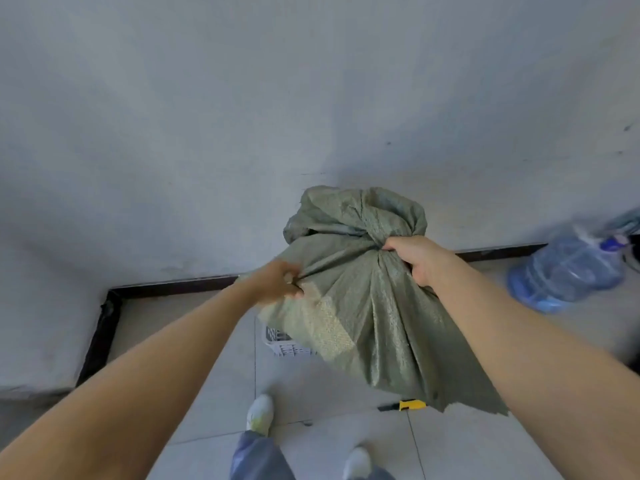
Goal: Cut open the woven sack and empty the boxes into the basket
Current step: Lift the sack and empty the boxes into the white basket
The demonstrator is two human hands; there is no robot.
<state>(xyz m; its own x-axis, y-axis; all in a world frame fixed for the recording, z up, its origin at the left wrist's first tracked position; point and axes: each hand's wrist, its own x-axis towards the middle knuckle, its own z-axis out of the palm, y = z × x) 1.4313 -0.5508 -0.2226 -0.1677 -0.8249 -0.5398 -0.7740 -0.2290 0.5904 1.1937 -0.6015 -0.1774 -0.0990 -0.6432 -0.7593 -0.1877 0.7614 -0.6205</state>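
A green woven sack (360,299) hangs in the air in front of me, bunched and bulging at its top, with its loose edge trailing down to the lower right. My left hand (277,282) grips a fold on the sack's left side. My right hand (420,258) clutches the gathered fabric on its right. Under the sack a white slotted basket (282,342) shows only one corner on the floor. No boxes are visible. A yellow and black utility knife (405,405) lies on the tiles below the sack's hanging edge.
A pale wall with a dark baseboard (173,284) stands close ahead. A blue water jug (568,268) lies on its side at the right. My two feet in white shoes (259,412) stand on the light tile floor.
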